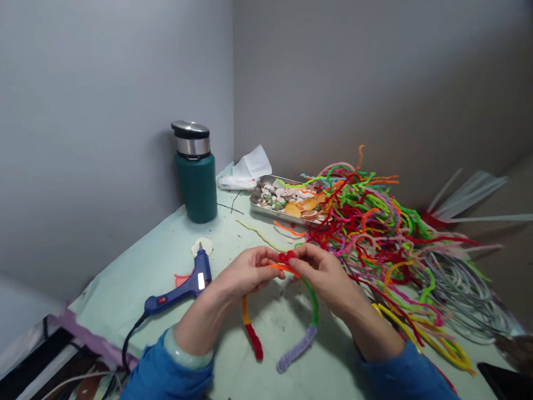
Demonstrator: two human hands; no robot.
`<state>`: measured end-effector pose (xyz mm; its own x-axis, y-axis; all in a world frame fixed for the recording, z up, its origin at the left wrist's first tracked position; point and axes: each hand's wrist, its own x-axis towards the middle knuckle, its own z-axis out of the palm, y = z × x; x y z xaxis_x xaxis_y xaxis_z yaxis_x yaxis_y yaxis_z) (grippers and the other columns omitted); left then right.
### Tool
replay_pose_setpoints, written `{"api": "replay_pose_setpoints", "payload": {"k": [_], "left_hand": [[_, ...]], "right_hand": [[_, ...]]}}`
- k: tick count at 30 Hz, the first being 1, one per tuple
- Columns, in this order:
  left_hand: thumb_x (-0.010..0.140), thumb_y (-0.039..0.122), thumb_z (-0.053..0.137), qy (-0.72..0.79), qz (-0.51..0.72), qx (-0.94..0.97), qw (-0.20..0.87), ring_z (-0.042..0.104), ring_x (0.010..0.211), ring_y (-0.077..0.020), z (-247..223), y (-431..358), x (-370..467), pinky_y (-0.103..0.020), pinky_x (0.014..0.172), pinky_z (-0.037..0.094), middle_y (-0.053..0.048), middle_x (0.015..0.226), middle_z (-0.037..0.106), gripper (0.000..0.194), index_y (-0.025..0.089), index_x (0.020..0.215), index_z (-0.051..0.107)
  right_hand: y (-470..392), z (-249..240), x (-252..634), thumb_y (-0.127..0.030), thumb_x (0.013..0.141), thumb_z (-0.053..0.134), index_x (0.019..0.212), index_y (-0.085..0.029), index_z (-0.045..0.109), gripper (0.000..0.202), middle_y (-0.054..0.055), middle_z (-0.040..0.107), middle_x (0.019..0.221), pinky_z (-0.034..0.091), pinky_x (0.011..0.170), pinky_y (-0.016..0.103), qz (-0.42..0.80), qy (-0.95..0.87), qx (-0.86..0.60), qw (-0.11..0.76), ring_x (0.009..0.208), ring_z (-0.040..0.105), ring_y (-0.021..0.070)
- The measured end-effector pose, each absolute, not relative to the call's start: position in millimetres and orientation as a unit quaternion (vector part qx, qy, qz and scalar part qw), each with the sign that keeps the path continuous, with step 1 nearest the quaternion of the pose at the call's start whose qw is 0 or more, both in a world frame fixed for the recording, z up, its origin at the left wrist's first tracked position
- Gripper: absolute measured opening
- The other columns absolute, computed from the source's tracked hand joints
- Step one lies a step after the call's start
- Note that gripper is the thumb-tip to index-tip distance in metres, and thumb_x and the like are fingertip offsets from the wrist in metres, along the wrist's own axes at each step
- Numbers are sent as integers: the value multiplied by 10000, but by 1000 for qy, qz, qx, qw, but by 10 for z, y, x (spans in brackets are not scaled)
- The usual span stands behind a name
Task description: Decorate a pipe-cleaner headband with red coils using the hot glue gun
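Note:
A hoop like a headband, open at the bottom, is wrapped in fuzzy pipe cleaner in bands of red, yellow-orange, green and lilac. Its orange top lies between my two hands. My left hand is closed, thumb and fingers pinching the hoop's top from the left. On the right, my right hand is closed too, its fingertips at a small looped red pipe-cleaner piece that sits against the top of the hoop. Exactly how the red piece meets the hoop is hidden by my fingers.
A blue glue gun lies on the left, its nozzle over a white patch. Behind stand a green bottle and a metal tray of small pieces. A tangled heap of pipe cleaners and grey coils fill the right.

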<state>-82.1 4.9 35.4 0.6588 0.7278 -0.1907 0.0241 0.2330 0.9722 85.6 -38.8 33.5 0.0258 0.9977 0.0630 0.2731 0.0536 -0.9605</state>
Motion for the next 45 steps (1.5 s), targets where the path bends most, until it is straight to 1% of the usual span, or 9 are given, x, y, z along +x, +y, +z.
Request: {"api": "replay_pose_setpoints", "payload": {"k": [3, 7, 12, 16, 22, 26, 35, 42, 45], "left_hand": [[689, 237, 652, 335, 247, 564, 713, 310, 391, -18, 376, 39, -818, -203, 384, 166, 42, 635, 550, 270, 138, 910, 533], [676, 228, 658, 341, 259, 563, 707, 314, 402, -18, 391, 37, -815, -198, 389, 169, 37, 646, 555, 310, 130, 938, 523], [674, 264, 671, 358, 271, 569, 689, 315, 399, -15, 356, 46, -810, -187, 390, 175, 48, 611, 529, 337, 131, 952, 534], [719, 311, 626, 369, 274, 581, 672, 308, 390, -16, 340, 48, -805, -186, 378, 174, 20, 638, 565, 261, 132, 894, 552], [713, 318, 616, 380, 281, 572, 671, 305, 373, -15, 344, 66, -807, -181, 368, 163, 7, 632, 591, 213, 137, 784, 528], [702, 331, 620, 383, 286, 561, 676, 288, 363, -16, 336, 76, -812, -185, 361, 151, -4, 641, 611, 226, 141, 773, 522], [693, 327, 619, 402, 288, 569, 657, 288, 363, -19, 374, 64, -796, -190, 367, 155, -4, 637, 605, 225, 138, 771, 525], [699, 302, 609, 411, 289, 573, 648, 282, 381, -16, 368, 59, -792, -187, 387, 171, 4, 640, 598, 193, 138, 763, 531], [697, 281, 612, 403, 285, 575, 653, 292, 397, -17, 362, 56, -786, -184, 400, 175, 5, 644, 595, 179, 136, 766, 532]], "right_hand": [[-391, 334, 831, -320, 760, 582, 753, -177, 540, 149, -10, 556, 711, 423, 563, 236, 427, -569, -554, 433, 620, 507, 119], [-411, 322, 792, -343, 771, 561, 777, -191, 504, 163, -24, 533, 649, 437, 479, 229, 478, -546, -542, 423, 557, 493, 118], [-434, 270, 756, -329, 788, 540, 751, -195, 503, 143, -29, 522, 623, 413, 439, 208, 426, -568, -560, 426, 525, 488, 108], [-439, 254, 733, -325, 804, 528, 751, -193, 525, 142, -24, 543, 647, 400, 440, 196, 398, -585, -559, 433, 518, 482, 95], [-428, 384, 777, -428, 792, 542, 797, -183, 576, 248, 7, 584, 717, 453, 453, 217, 498, -544, -527, 421, 600, 546, 128], [-421, 436, 801, -488, 807, 496, 818, -181, 595, 323, 24, 586, 780, 475, 468, 237, 500, -521, -544, 427, 640, 563, 143], [-421, 310, 768, -370, 780, 579, 776, -178, 588, 192, -6, 572, 680, 429, 521, 223, 411, -580, -554, 433, 623, 530, 126], [-421, 353, 757, -406, 782, 566, 836, -169, 581, 244, 17, 588, 753, 445, 520, 225, 453, -543, -556, 437, 644, 540, 132], [-419, 323, 748, -386, 783, 567, 805, -170, 579, 218, 15, 582, 727, 444, 522, 225, 440, -555, -551, 442, 640, 534, 133]]}}
